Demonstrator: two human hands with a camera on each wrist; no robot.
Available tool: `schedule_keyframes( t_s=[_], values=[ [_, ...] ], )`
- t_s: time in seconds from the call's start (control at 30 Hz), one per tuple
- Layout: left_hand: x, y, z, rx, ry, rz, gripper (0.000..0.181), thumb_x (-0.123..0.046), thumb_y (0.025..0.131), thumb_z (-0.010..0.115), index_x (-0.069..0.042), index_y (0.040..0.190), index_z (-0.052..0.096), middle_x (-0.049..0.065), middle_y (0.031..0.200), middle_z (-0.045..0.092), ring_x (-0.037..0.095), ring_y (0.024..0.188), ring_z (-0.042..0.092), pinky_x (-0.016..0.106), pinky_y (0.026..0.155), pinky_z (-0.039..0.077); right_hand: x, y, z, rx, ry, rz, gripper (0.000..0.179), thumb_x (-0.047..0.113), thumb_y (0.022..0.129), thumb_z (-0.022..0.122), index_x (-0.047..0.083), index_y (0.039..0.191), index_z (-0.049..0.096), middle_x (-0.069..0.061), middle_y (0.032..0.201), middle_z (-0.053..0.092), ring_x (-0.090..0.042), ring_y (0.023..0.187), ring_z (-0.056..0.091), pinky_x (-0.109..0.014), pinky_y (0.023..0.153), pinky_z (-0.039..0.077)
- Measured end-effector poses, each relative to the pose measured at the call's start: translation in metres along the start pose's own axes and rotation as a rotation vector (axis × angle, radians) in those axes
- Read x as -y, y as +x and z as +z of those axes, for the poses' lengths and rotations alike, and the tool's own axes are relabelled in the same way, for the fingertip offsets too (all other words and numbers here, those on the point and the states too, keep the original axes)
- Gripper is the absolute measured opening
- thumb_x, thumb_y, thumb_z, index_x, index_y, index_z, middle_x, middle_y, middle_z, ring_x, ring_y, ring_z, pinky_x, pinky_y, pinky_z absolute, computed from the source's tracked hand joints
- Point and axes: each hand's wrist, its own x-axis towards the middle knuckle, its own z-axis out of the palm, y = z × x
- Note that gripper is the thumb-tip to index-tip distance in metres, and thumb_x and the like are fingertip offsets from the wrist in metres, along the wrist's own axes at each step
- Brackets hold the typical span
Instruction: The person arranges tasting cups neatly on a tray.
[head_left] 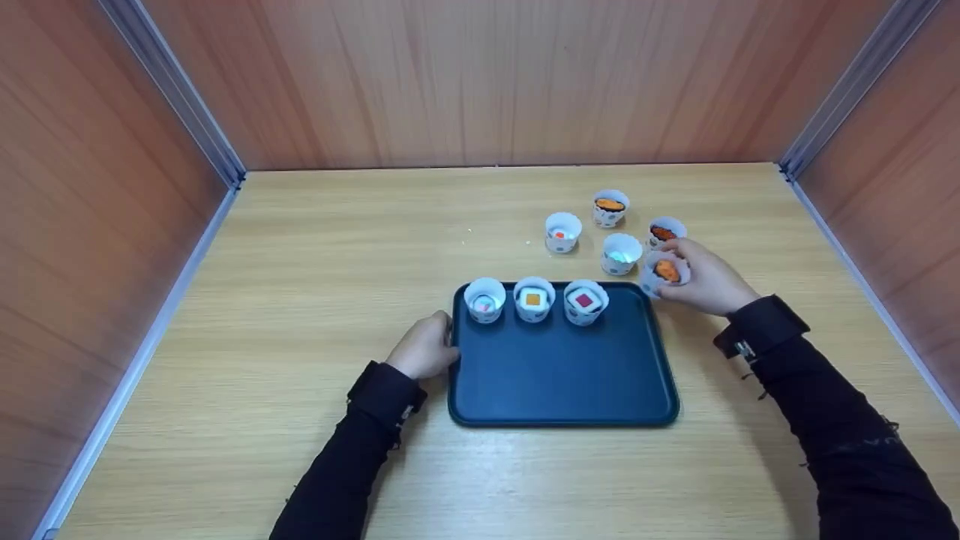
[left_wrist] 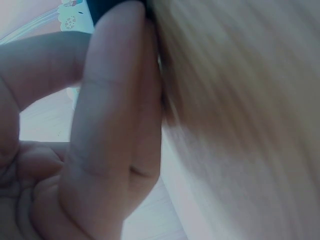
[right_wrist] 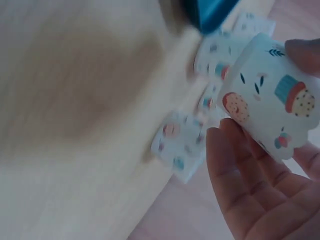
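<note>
My right hand holds a white paper baking cup with an orange piece inside, just beyond the tray's upper right corner. In the right wrist view, thumb and fingers pinch this cup, printed with cupcakes and a cookie, and it is lifted off the table. My left hand grips the left rim of a dark blue tray. Along the tray's far side stand three cups: one with small pale bits, one with a yellow-centred square, one with a red-centred square.
Behind the tray on the wooden table stand several more cups: one with a small red bit, a pale-filled cup, one with an orange piece and one with a dark red piece. Wooden panels enclose the table.
</note>
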Motion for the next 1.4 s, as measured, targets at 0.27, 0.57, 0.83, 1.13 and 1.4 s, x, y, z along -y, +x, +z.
schedule_keyframes(
  t_s=[0.27, 0.57, 0.83, 1.13, 1.4],
  values=[
    [-0.001, 0.000, -0.002, -0.002, 0.001, -0.017, 0.023, -0.001, 0.084, 0.060, 0.001, 0.106, 0.055, 0.004, 0.073, 0.050, 0.017, 0.059, 0.050, 0.027, 0.052, 0.039, 0.014, 0.001, 0.024, 0.076, -0.052, -0.074, 0.060, 0.014, 0.085, 0.071, 0.003, 0.137, 0.044, -0.021, 0.140, 0.048, -0.037, 0.124, 0.048, -0.058, 0.105, 0.039],
    [-0.001, 0.000, -0.002, -0.001, 0.008, -0.016, 0.025, -0.002, 0.084, 0.061, 0.002, 0.109, 0.055, 0.004, 0.073, 0.049, 0.017, 0.059, 0.049, 0.026, 0.053, 0.038, 0.018, 0.006, 0.042, 0.104, -0.100, -0.092, 0.063, 0.013, 0.083, 0.073, 0.003, 0.137, 0.044, -0.020, 0.141, 0.047, -0.035, 0.124, 0.049, -0.056, 0.105, 0.040],
    [0.000, 0.001, -0.001, -0.008, 0.021, 0.001, 0.029, -0.003, 0.082, 0.062, 0.003, 0.110, 0.055, 0.003, 0.074, 0.049, 0.018, 0.062, 0.049, 0.027, 0.055, 0.039, 0.020, 0.008, 0.047, 0.117, -0.147, -0.086, 0.065, 0.014, 0.082, 0.073, 0.003, 0.139, 0.042, -0.020, 0.137, 0.049, -0.033, 0.119, 0.052, -0.054, 0.103, 0.044],
    [-0.001, 0.001, -0.001, 0.004, -0.012, -0.007, 0.023, 0.000, 0.084, 0.061, 0.003, 0.106, 0.055, 0.004, 0.073, 0.050, 0.017, 0.059, 0.050, 0.026, 0.053, 0.039, 0.017, 0.007, 0.048, 0.101, -0.144, -0.118, 0.063, 0.014, 0.082, 0.073, 0.002, 0.137, 0.045, -0.019, 0.135, 0.050, -0.031, 0.116, 0.052, -0.052, 0.102, 0.044],
    [-0.001, 0.001, 0.000, 0.005, 0.003, -0.011, 0.023, -0.001, 0.083, 0.062, 0.002, 0.105, 0.055, 0.004, 0.073, 0.050, 0.017, 0.060, 0.049, 0.027, 0.053, 0.039, 0.011, 0.000, 0.039, 0.045, -0.129, -0.107, 0.067, 0.046, 0.090, 0.066, 0.010, 0.142, 0.046, -0.018, 0.138, 0.049, -0.034, 0.115, 0.053, -0.053, 0.095, 0.046]
  ],
)
